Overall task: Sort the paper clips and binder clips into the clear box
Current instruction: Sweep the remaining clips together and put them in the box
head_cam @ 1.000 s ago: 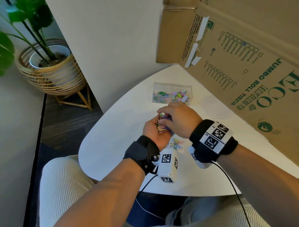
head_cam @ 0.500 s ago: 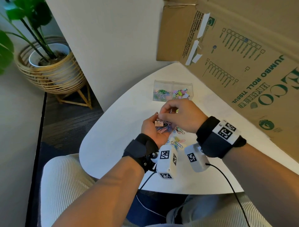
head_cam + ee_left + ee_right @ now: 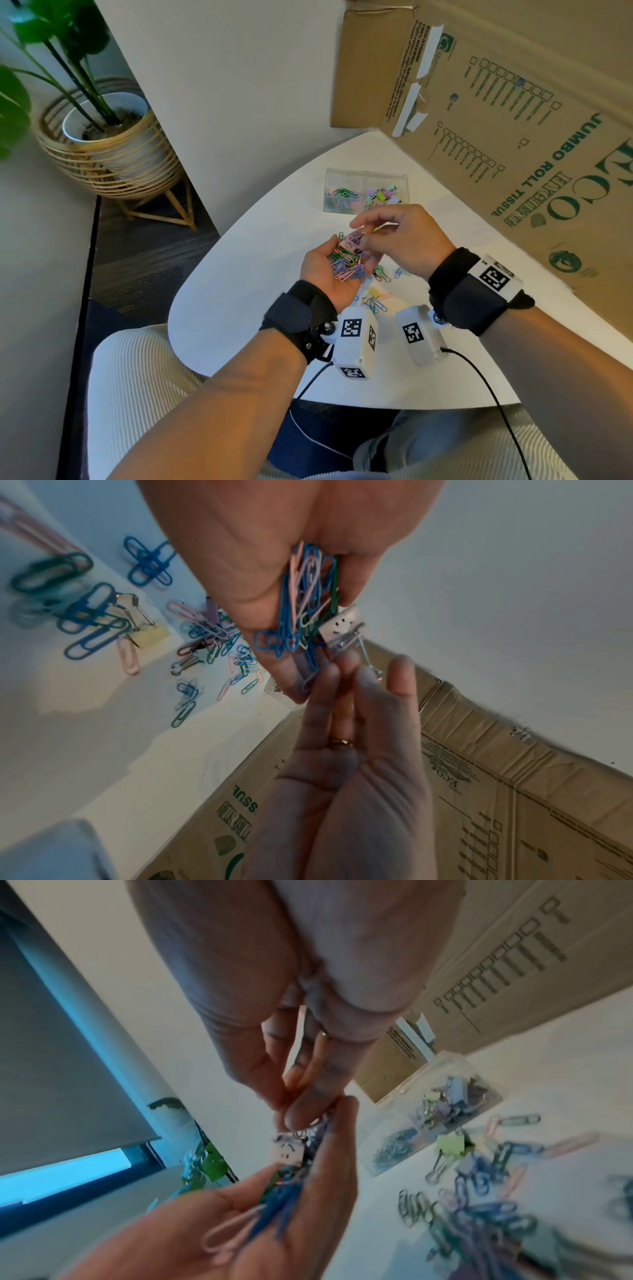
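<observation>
Right grip (image 3: 390, 240): fingertips pinch the wire handle of a pink binder clip (image 3: 349, 244).
Left grip (image 3: 330, 270): palm up, cupped round a bunch of paper clips (image 3: 346, 267).
Tabletop (image 3: 239, 291): white, rounded; loose clips (image 3: 375, 301) under the hands.
Clear box (image 3: 366, 190): beyond the hands, two compartments, both part filled.
Room: carton (image 3: 513, 137) at right, potted plant (image 3: 102, 137) on the floor at left.

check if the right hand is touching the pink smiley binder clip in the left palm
Touching. The right wrist view shows the right hand pinching the wire handle of the pink binder clip, which sits on the left hand.
</observation>
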Demonstrator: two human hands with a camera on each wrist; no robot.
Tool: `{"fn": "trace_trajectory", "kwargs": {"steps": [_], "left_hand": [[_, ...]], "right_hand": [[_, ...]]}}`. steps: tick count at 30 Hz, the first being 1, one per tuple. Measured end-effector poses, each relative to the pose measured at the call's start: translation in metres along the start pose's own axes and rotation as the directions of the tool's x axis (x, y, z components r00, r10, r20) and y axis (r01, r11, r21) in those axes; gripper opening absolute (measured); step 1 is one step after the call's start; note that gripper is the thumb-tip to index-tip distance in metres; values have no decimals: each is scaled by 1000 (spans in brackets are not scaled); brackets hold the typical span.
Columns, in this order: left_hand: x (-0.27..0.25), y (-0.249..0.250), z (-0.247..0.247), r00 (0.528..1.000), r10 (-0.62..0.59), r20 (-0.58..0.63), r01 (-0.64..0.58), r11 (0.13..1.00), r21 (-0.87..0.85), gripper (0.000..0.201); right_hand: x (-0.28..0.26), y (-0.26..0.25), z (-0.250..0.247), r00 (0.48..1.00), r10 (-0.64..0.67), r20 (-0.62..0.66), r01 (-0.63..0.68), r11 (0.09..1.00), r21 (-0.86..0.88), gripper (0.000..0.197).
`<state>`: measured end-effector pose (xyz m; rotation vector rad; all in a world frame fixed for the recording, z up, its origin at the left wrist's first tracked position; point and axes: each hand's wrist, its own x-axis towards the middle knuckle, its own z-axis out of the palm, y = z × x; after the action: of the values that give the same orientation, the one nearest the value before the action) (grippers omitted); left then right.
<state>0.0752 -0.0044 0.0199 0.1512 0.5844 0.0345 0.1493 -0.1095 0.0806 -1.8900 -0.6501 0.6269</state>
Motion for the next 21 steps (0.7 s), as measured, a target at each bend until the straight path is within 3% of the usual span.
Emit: {"fn": "trace_trajectory", "kwargs": {"steps": [2,5,10,15,18,21], "left_hand": [[1,1,0,1000,6,-4,-6,1000,29,42],[1,2,-1,1000,0,-18,2,998,69,42],[4,1,-4,999,5,-52,2,992,128,38],[3,0,-2,997,-1,-77,13,989,151,36],[3,0,-4,998,11,-57,-3,990,139,34],[3,1,-7,1000,13,-18,-12,996,90,36]], "right_hand": [[1,2,-3,998,-57,33,64,966,-249,29],[1,2,-5,985,-131,112,172,797,-580,31],[-2,-5,-1,973,-100,207,221,651,-726,28],[3,-6,14,980,-103,171,199,475,-857,28],[8,-2,21,982,-105,155,187,539,-821,21],[8,-5,21,996,-85,25,85,834,-545,10]]}}
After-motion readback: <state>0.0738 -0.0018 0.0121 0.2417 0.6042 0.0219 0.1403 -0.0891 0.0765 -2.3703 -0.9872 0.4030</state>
